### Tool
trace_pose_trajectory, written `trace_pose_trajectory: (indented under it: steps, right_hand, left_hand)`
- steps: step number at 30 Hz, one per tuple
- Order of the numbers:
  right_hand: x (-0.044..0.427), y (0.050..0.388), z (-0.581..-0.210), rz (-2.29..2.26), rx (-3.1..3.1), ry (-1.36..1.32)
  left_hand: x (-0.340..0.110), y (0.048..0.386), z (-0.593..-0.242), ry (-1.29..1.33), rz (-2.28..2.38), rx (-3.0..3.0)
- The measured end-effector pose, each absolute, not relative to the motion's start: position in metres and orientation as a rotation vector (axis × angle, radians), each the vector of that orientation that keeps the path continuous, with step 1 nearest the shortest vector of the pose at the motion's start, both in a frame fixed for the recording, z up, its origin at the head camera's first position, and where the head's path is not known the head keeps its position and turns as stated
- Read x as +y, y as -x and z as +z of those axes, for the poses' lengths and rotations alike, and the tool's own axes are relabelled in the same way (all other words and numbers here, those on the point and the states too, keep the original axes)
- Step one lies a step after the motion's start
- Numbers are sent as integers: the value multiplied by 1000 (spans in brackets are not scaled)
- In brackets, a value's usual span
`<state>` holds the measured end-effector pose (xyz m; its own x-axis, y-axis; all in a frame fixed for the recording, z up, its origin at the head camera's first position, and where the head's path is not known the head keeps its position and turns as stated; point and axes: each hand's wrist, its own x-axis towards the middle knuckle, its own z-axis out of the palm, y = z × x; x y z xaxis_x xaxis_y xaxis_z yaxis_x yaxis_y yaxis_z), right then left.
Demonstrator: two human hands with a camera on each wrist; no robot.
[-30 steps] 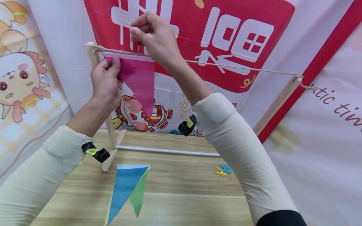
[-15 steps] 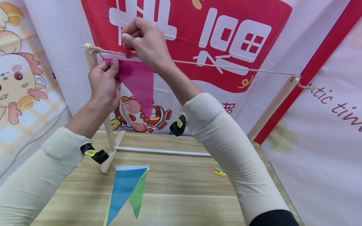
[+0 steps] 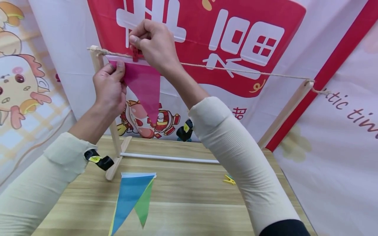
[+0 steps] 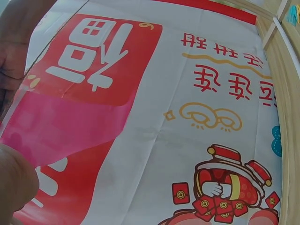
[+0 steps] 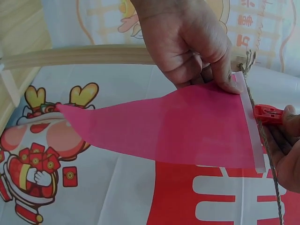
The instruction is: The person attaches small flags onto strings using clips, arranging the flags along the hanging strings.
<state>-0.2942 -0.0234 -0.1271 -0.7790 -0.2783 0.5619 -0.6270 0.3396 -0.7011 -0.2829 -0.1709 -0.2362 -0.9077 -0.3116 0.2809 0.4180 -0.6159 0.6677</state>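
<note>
A pink triangular pennant (image 3: 144, 82) hangs point down beside the twine (image 3: 224, 68). My left hand (image 3: 107, 87) pinches its upper left corner by the white top band, thumb in front. My right hand (image 3: 160, 46) pinches a red clothespin (image 5: 268, 113) from above, its nose at the twine and the pennant's white band. Whether the clothespin bites the band is unclear. In the left wrist view, the pink pennant (image 4: 70, 124) stretches between my left thumb (image 4: 16, 183) and my right hand (image 4: 13, 51).
The twine is tied between a left wooden post (image 3: 97, 60) and a right one (image 3: 286, 113). A white rod (image 3: 168, 158) runs low between them. On the table (image 3: 192, 209) lie blue (image 3: 133, 188) and green (image 3: 144, 206) pennants and a yellow clothespin (image 3: 228, 179). A printed cloth hangs behind.
My right hand has moved left and slightly down, bringing the red clothespin to the twine and the pennant's top band. My left hand keeps its pinch on the corner.
</note>
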Motion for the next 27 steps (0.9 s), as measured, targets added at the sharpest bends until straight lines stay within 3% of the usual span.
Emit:
trace_pose_trajectory:
  steps: [27]
  right_hand:
    - [-25, 294, -124, 1186, -2447, -840]
  left_hand:
    - [-171, 276, -232, 172, -2544, -1090]
